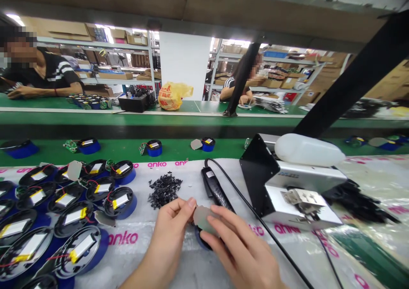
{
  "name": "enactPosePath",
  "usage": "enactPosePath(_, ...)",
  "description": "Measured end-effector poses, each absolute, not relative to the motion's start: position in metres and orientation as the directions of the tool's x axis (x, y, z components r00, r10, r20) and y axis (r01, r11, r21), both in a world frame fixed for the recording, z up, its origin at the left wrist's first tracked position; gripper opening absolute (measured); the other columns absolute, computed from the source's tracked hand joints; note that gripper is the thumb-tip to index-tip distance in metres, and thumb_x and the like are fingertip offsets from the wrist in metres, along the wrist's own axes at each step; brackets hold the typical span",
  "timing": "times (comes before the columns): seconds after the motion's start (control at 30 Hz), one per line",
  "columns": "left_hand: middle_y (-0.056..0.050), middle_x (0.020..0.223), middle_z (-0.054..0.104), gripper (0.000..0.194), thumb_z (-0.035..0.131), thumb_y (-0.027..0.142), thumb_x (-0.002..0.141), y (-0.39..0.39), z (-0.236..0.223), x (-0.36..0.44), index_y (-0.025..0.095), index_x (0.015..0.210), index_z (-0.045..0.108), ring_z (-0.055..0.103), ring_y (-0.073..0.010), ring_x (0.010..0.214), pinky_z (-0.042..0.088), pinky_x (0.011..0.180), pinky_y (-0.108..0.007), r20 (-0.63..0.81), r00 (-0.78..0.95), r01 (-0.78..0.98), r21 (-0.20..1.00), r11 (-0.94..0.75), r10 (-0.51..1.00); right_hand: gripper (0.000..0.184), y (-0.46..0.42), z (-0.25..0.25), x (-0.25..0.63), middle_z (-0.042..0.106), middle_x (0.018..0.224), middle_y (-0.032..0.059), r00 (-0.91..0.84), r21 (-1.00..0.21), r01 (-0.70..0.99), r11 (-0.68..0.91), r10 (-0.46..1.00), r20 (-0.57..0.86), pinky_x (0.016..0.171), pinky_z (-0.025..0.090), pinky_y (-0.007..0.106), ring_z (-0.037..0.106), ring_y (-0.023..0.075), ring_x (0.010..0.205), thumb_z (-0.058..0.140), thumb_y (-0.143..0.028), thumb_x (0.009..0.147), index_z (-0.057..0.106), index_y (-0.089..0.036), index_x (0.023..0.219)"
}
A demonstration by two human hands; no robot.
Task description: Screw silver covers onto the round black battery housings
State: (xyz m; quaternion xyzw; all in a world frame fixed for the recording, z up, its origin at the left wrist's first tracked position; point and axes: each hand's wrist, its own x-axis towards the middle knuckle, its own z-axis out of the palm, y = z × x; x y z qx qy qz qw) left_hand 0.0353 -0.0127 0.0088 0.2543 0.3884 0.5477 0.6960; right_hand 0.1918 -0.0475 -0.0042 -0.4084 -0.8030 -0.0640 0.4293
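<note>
My left hand pinches the left edge of a thin grey plate between thumb and forefinger. From the right, my right hand has its fingers closed on the same plate. A round blue housing with a dark rim is partly visible under the plate; my fingers hide most of it. Beyond my hands lies a pile of small black pieces. A black handheld tool with a cord rests on the sheet just past the plate.
At left stand several blue housings with battery packs. A silver-and-black machine with a white bottle is at right; a black cable crosses before it. More housings sit on the green belt. Two people work opposite.
</note>
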Motion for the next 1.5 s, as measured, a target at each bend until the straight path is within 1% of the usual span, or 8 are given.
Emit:
enactPosePath(0.3, -0.001, 0.065, 0.062, 0.039, 0.088, 0.044, 0.068, -0.019, 0.009, 0.038, 0.015, 0.066, 0.061, 0.052, -0.0127, 0.065, 0.044, 0.065, -0.025, -0.290, 0.187, -0.665, 0.666, 0.338, 0.939, 0.021, -0.045, -0.007, 0.193, 0.072, 0.117, 0.0131, -0.338, -0.138, 0.732, 0.667, 0.532, 0.776, 0.095, 0.060, 0.024, 0.075, 0.0184, 0.099, 0.062, -0.018, 0.096, 0.065, -0.013, 0.116)
enactPosePath(0.73, -0.002, 0.073, 0.068, 0.029, 0.073, 0.042, 0.084, -0.010, 0.030, 0.013, 0.018, 0.069, 0.076, 0.057, -0.0157, 0.072, 0.044, 0.073, -0.025, -0.004, 0.241, -0.163, 0.986, 0.045, 0.970, 0.031, -0.039, 0.018, 0.205, 0.067, 0.109, 0.0130, -0.409, -0.175, 0.745, 0.644, 0.648, 0.642, 0.073, 0.065, 0.031, 0.073, 0.0200, 0.086, 0.053, -0.023, 0.100, 0.058, -0.018, 0.130)
enactPosePath(0.83, -0.003, 0.102, 0.072, 0.018, 0.071, 0.035, 0.088, -0.010, 0.036, 0.007, 0.025, 0.099, 0.080, 0.061, -0.0202, 0.097, 0.044, 0.093, -0.030, 0.122, 0.381, 0.033, 0.989, -0.145, 0.916, 0.042, -0.038, 0.028, 0.212, 0.059, 0.112, 0.0113, -0.445, -0.292, 0.719, 0.630, 0.741, 0.503, 0.076, 0.063, 0.031, 0.069, 0.0186, 0.088, 0.052, -0.018, 0.098, 0.052, -0.025, 0.139)
enactPosePath(0.93, -0.003, 0.127, 0.066, 0.073, 0.095, 0.035, 0.059, -0.008, 0.028, 0.005, 0.031, 0.127, 0.068, 0.057, -0.0260, 0.117, 0.040, 0.104, -0.034, 0.049, 0.486, 0.171, 0.974, -0.150, 0.872, 0.046, -0.040, 0.038, 0.218, 0.055, 0.117, 0.0075, -0.431, -0.469, 0.692, 0.548, 0.836, 0.341, 0.090, 0.059, 0.030, 0.064, 0.0178, 0.105, 0.052, -0.019, 0.098, 0.049, -0.034, 0.141)
enactPosePath(1.1, -0.002, 0.116, 0.070, 0.085, 0.098, 0.034, 0.051, -0.003, 0.014, 0.011, 0.034, 0.130, 0.066, 0.061, -0.0263, 0.100, 0.048, 0.092, -0.037, -0.026, 0.520, 0.279, 0.950, -0.142, 0.854, 0.037, -0.046, 0.031, 0.220, 0.053, 0.132, 0.0009, -0.355, -0.803, 0.484, 0.347, 0.917, 0.183, 0.104, 0.049, 0.025, 0.057, 0.0142, 0.123, 0.052, -0.031, 0.101, 0.048, -0.043, 0.136)
enactPosePath(1.3, -0.005, 0.099, 0.071, 0.068, 0.080, 0.022, 0.070, -0.009, 0.015, 0.018, 0.025, 0.134, 0.058, 0.062, -0.0124, 0.053, 0.050, 0.045, -0.023, -0.275, 0.623, 0.025, 0.943, 0.333, 0.732, 0.033, -0.053, 0.014, 0.216, 0.055, 0.142, 0.0033, -0.139, -0.945, 0.284, 0.163, 0.982, 0.128, 0.111, 0.044, 0.029, 0.055, 0.0186, 0.131, 0.059, -0.038, 0.097, 0.059, -0.037, 0.129)
enactPosePath(1.4, 0.002, 0.062, 0.066, 0.074, 0.078, 0.018, 0.070, -0.009, 0.008, 0.020, 0.015, 0.138, 0.050, 0.066, -0.0140, 0.050, 0.055, 0.050, -0.022, -0.321, 0.672, -0.072, 0.868, 0.491, 0.667, 0.034, -0.056, 0.014, 0.213, 0.064, 0.134, 0.0051, -0.073, -0.987, 0.153, 0.049, 0.997, 0.038, 0.106, 0.049, 0.030, 0.061, 0.0210, 0.125, 0.067, -0.040, 0.092, 0.065, -0.034, 0.125)
enactPosePath(1.5, -0.002, 0.073, 0.073, 0.073, 0.084, 0.018, 0.068, -0.007, 0.000, 0.017, 0.018, 0.134, 0.053, 0.073, -0.0159, 0.060, 0.059, 0.060, -0.024, -0.321, 0.686, -0.138, 0.824, 0.549, 0.653, 0.035, -0.057, 0.012, 0.213, 0.070, 0.124, 0.0063, 0.004, -0.991, 0.124, 0.051, 0.999, 0.052, 0.101, 0.053, 0.029, 0.067, 0.0222, 0.115, 0.074, -0.038, 0.086, 0.069, -0.031, 0.120)
